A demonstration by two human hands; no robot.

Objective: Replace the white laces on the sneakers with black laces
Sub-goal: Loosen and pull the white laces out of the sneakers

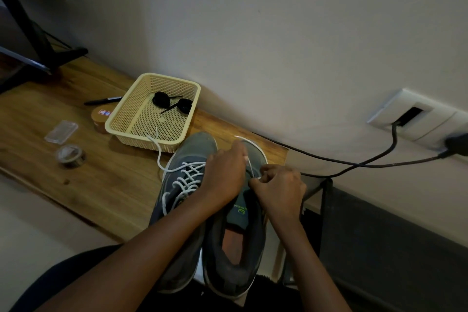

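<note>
Found two grey sneakers side by side on the tabletop [101, 180], toes toward the wall, heels reaching past its near edge toward the person's lap. Noted the left sneaker [182, 185] threaded with a white lace [186, 175], one loose end trailing up over the rim of a cream mesh basket [112, 119]. Noted the right sneaker [240, 248] with tongue exposed and a second white lace [249, 164] looping slack round its toe (state of the eyelets hidden under the hands). Recorded the left hand [225, 175] lying over the right sneaker's forefoot, fingers curled and pinching that lace. Recorded the right hand [278, 187] just beside it, fingers curled, pinching the same lace lower down. Located two coiled black laces [162, 99] inside the basket, well apart from both hands. Observed a black marker [102, 101], a round brown tin [98, 119] tucked against the basket's corner, a clear plastic case [61, 132] and a roll of tape [70, 156], all left of the sneakers. Observed a black cable [354, 164] running from a wall socket [415, 119] at right.
</note>
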